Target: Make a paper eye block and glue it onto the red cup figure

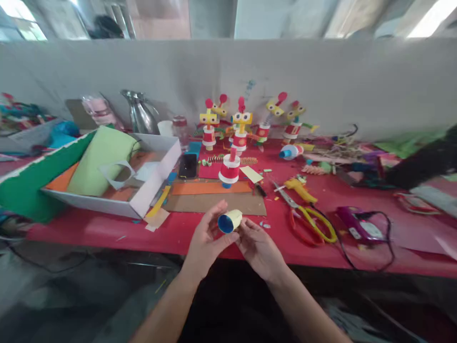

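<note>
A short paper tube (234, 217), pale yellow outside and dark blue inside, is held between both hands above the table's front edge. My left hand (205, 240) grips it from the left, thumb beneath and fingers behind. From the right, the fingertips of my right hand (259, 245) pinch its far end. Just beyond my hands lies a brown cardboard strip (214, 204) with an orange strip (210, 188) along it. A red-and-white paper-cup body (229, 169) with pleated paper arms stands behind these.
Scissors (303, 214), a yellow glue gun (300, 189) and a purple corded box (360, 226) lie to the right. On the left stands a white box (153, 200) of coloured paper. Several paper-cup figures (240, 138) line the wall, near a metal jug (140, 112). A phone (188, 166) lies left of centre.
</note>
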A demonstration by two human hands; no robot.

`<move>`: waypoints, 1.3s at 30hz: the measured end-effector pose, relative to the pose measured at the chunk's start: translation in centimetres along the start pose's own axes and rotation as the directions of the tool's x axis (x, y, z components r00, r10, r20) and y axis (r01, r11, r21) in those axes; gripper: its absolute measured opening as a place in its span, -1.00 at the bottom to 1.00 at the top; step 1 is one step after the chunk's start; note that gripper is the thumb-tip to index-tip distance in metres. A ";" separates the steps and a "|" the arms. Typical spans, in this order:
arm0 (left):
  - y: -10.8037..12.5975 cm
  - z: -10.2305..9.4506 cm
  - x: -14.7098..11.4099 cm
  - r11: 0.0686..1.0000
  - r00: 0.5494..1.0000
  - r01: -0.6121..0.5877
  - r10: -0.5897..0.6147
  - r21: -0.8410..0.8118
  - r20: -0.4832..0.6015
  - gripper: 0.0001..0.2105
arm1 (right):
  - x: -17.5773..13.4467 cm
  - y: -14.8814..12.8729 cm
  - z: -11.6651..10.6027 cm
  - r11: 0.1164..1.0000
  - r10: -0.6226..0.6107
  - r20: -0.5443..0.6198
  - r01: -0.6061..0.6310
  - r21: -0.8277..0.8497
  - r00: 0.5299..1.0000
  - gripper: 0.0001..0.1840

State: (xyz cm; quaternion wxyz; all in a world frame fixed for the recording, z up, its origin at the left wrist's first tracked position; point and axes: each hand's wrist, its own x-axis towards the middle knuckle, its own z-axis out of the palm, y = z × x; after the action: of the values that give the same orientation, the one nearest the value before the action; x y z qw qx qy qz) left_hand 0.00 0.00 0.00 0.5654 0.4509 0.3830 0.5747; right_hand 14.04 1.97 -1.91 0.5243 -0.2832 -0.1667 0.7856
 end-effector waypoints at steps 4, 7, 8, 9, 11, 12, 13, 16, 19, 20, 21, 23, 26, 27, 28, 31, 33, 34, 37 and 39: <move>0.4 0.3 0.1 0.998 0.998 0.062 -0.062 0.014 0.011 -0.53 | -0.2 -0.2 -0.1 0.996 -0.028 0.021 0.030 -0.083 0.999 -0.81; 0.4 0.1 -0.1 0.997 0.998 0.069 -0.069 -0.025 -0.014 -0.62 | -0.4 -0.4 0.1 0.971 -0.110 0.016 0.111 -0.214 0.994 -0.83; 0.3 0.0 -0.1 0.998 0.998 0.059 -0.059 -0.039 -0.022 -0.66 | -0.5 -0.4 0.2 0.956 -0.142 0.007 0.139 -0.258 0.990 -0.84; 0.3 -0.2 -0.2 0.998 0.998 0.048 -0.049 -0.050 -0.026 -0.69 | -0.6 -0.4 0.3 0.939 -0.174 0.002 0.167 -0.301 0.985 -0.84; 0.2 -0.4 -0.4 0.997 0.999 0.044 -0.045 -0.061 -0.016 -0.70 | -0.8 -0.3 0.5 0.896 -0.221 0.013 0.209 -0.391 0.975 -0.84; 0.2 -0.4 -0.4 0.997 0.999 0.049 -0.049 -0.062 -0.006 -0.70 | -0.8 -0.3 0.5 0.869 -0.240 0.029 0.228 -0.438 0.970 -0.83; 0.2 -0.5 -0.4 0.997 0.998 0.057 -0.056 -0.059 0.003 -0.69 | -0.9 -0.2 0.6 0.838 -0.263 0.045 0.251 -0.485 0.964 -0.83; 0.1 -0.5 -0.4 0.997 0.998 0.063 -0.063 -0.040 0.015 -0.71 | -1.3 -0.1 0.7 0.711 -0.393 0.078 0.357 -0.606 0.916 -0.83; -0.2 -0.4 -0.4 0.998 0.999 0.047 -0.047 -0.039 0.016 -0.76 | -1.8 -0.2 1.0 0.634 -0.449 0.111 0.404 -0.659 0.887 -0.83; -0.4 -0.4 -0.4 0.998 0.999 0.044 -0.044 -0.043 0.015 -0.76 | -1.9 -0.2 1.1 0.643 -0.421 0.120 0.390 -0.659 0.899 -0.82; -0.5 -0.4 -0.4 0.998 0.999 0.042 -0.042 -0.046 0.012 -0.76 | -2.1 -0.2 1.2 0.664 -0.382 0.124 0.366 -0.652 0.916 -0.80; -0.7 -0.4 -0.5 0.998 0.999 0.037 -0.037 -0.044 0.007 -0.77 | -2.4 -0.3 1.4 0.713 -0.308 0.126 0.316 -0.625 0.943 -0.77; -0.6 -0.6 -0.5 0.998 0.998 0.048 -0.046 -0.045 0.045 -0.78 | -2.6 -0.8 1.5 0.702 -0.281 0.164 0.318 -0.637 0.946 -0.78; -0.4 -0.8 -0.5 0.997 0.996 0.060 -0.056 -0.047 0.071 -0.77 | -2.7 -1.0 1.5 0.660 -0.289 0.191 0.340 -0.670 0.938 -0.79; -0.2 -0.9 -0.4 0.996 0.993 0.079 -0.074 -0.050 0.097 -0.76 | -2.8 -1.3 1.5 0.600 -0.296 0.225 0.364 -0.712 0.928 -0.80; 0.7 -1.3 0.3 0.987 0.970 0.161 -0.159 0.008 0.181 -0.71 | -3.4 -2.2 1.7 0.384 -0.287 0.343 0.436 -0.814 0.894 -0.82; 1.4 -1.5 1.0 0.978 0.942 0.166 -0.195 0.125 0.274 -0.71 | -3.8 -2.7 1.8 0.265 -0.273 0.411 0.479 -0.837 0.870 -0.83; 1.8 -1.7 1.3 0.973 0.925 0.136 -0.193 0.189 0.329 -0.73 | -4.0 -2.9 1.9 0.221 -0.268 0.439 0.498 -0.839 0.858 -0.84; 2.8 -2.1 2.0 0.953 0.875 0.000 -0.147 0.303 0.462 -0.84 | -4.4 -3.2 2.0 0.157 -0.241 0.501 0.543 -0.825 0.831 -0.84; 3.4 -2.3 2.3 0.946 0.836 -0.035 -0.150 0.323 0.528 -0.89 | -4.5 -3.3 2.0 0.161 -0.208 0.533 0.566 -0.809 0.820 -0.84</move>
State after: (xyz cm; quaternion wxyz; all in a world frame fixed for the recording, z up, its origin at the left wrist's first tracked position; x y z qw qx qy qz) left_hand -3.16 2.24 2.73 0.5873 0.6696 0.3074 0.3349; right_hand 16.55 -0.76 2.69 0.4016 -0.3610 -0.7435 0.3945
